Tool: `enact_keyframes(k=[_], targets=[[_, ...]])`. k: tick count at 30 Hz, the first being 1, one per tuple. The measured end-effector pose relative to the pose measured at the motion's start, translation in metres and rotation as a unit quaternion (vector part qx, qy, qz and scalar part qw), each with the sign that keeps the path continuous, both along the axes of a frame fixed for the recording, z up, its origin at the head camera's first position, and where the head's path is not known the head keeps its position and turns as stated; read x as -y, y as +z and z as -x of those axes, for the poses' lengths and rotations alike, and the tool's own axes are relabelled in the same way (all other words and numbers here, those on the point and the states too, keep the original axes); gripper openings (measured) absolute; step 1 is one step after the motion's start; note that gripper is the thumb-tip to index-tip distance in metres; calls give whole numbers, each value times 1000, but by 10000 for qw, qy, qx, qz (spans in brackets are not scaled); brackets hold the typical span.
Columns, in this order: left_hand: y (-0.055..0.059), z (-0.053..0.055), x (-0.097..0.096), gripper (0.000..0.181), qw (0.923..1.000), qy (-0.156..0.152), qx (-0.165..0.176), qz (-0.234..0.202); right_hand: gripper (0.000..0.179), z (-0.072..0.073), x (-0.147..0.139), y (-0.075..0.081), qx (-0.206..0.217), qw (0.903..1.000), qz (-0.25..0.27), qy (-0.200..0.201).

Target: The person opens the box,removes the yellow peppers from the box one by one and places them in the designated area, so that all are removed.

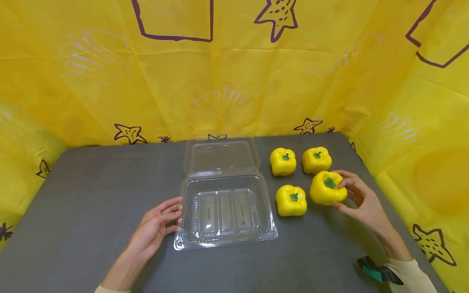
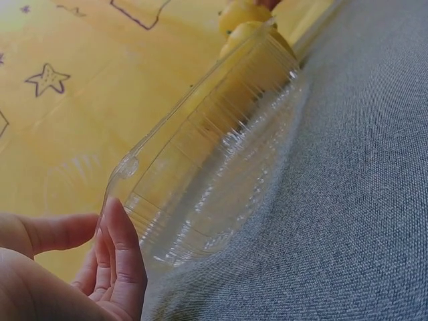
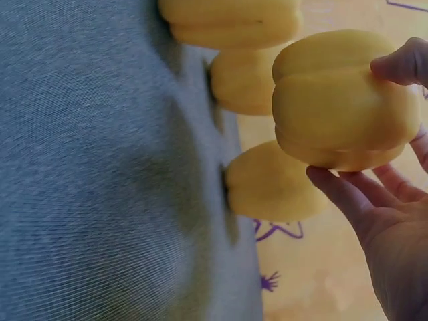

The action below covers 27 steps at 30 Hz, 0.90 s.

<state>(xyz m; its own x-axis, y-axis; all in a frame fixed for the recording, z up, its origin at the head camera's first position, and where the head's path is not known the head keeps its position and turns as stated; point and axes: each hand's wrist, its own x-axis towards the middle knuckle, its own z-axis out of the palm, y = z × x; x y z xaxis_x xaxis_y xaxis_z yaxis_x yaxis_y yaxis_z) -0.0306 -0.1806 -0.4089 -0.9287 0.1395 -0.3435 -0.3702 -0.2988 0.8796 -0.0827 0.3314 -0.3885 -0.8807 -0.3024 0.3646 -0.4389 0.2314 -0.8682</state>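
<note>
A clear plastic clamshell container (image 1: 227,211) lies on the table, its lid (image 1: 221,156) folded back behind it. My left hand (image 1: 152,228) pinches the left rim of the container between thumb and fingers (image 2: 124,257). My right hand (image 1: 362,201) grips a yellow bell pepper (image 1: 327,188) with a green stem, and the right wrist view shows this pepper (image 3: 341,100) raised off the table. Three more yellow bell peppers stand to the right of the container: a front one (image 1: 291,200), a back left one (image 1: 283,162) and a back right one (image 1: 316,160).
The dark grey table (image 1: 110,183) is bordered behind and on both sides by yellow printed cloth (image 1: 234,81). A dark and green strap (image 1: 379,272) sits at my right wrist, beside the cream sleeve (image 1: 412,276).
</note>
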Motion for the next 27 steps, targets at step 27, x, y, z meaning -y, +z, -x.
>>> enact_keyframes(k=[27], targets=[[1,-1,1,37,10000,43,69,55,45,-2,-5,-28,201,9943,-1045,-32]])
